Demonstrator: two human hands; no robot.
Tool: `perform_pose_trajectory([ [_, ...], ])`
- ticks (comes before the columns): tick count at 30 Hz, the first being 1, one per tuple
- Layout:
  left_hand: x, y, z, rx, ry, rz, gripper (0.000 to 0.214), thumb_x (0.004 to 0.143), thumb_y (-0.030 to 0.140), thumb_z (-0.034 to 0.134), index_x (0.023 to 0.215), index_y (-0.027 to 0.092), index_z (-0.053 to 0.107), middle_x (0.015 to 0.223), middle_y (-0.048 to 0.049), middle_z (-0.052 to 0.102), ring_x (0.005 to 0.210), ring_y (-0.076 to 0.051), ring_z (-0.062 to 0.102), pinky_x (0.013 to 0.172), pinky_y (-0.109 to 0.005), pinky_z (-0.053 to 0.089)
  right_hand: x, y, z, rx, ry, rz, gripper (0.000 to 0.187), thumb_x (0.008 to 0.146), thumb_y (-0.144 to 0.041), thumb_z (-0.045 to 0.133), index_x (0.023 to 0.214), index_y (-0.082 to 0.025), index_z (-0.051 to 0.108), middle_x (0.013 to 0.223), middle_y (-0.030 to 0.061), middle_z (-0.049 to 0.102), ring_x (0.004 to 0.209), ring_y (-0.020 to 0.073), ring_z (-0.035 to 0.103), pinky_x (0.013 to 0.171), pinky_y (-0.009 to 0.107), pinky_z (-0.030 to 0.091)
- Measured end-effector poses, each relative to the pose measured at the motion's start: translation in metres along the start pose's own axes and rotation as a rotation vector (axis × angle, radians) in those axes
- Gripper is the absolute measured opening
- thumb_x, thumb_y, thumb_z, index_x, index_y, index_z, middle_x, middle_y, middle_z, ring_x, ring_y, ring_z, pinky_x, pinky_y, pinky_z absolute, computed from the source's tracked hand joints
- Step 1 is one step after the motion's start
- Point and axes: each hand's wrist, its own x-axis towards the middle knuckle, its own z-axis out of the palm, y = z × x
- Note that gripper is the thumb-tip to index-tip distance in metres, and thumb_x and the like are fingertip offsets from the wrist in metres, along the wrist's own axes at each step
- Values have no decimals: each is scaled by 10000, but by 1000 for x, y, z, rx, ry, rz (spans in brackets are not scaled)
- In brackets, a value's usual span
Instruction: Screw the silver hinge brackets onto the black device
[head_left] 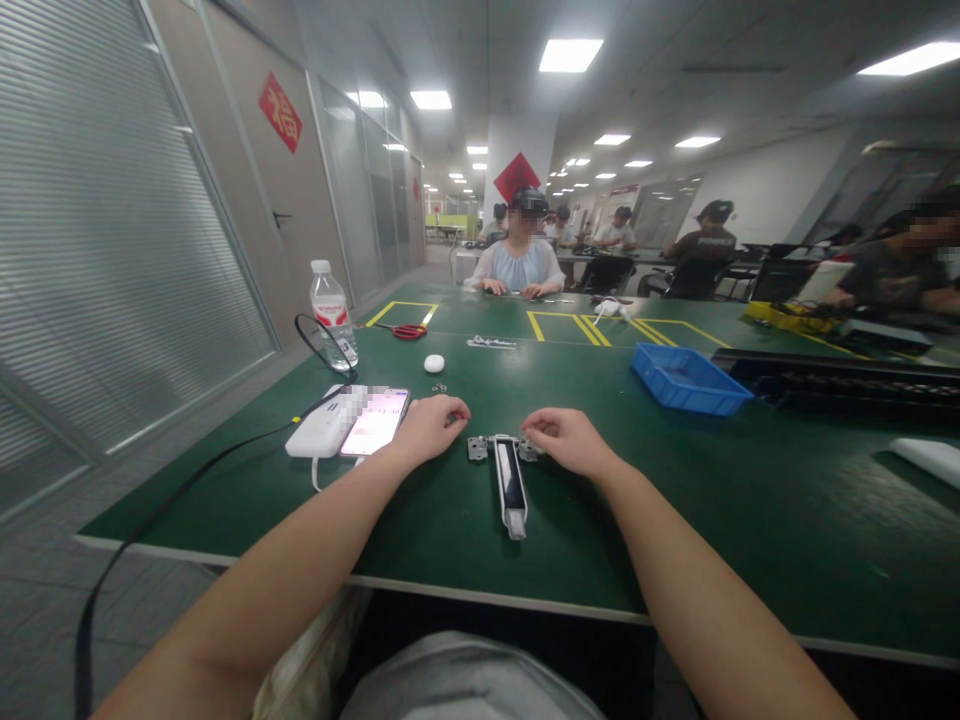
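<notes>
A metal hinge-like part (510,478) with a long silver and black bar lies on the green table (675,500) in front of me. My right hand (566,437) rests at the part's right end, fingers curled and touching it. My left hand (433,424) sits just left of the part, fingers curled loosely on the table; what is under them is hidden. A phone (376,421) with a lit screen and a white power bank (322,432) lie beside my left hand.
A water bottle (332,312), red scissors (409,331), a white round object (433,363) and a blue tray (688,379) stand farther out. A black cable (187,480) trails off the table's left. A person (521,262) sits opposite; others work at the right.
</notes>
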Motion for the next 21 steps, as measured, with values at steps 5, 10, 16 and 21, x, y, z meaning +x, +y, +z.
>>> perform_pose_trajectory([
  [5,-3,19,2,-347,104,71,188,774,281,573,902,163,646,771,-7,639,667,-121,546,673,-242,432,-1,-3,3,162,30,-52,287,724,-300,592,947,-140,673,691,12,616,492,80,473,482,214,382],
  [10,-4,30,7,-620,55,20,247,736,330,639,872,124,633,717,-13,609,629,-104,520,623,-230,430,-2,-10,8,249,46,-134,356,731,-335,617,1021,-134,668,733,13,584,472,60,412,476,219,364],
  [16,-4,34,13,-822,-36,-22,272,704,339,681,834,108,620,686,-12,604,603,-87,536,592,-215,439,-2,-15,12,197,82,-235,251,760,-322,612,912,-152,716,680,14,570,504,76,428,513,231,379],
  [21,-5,36,14,-866,-40,-63,313,678,360,711,831,105,616,672,-11,602,586,-84,542,567,-213,447,-3,-16,12,193,83,-224,219,762,-315,618,891,-167,715,684,18,590,508,77,440,511,221,387],
])
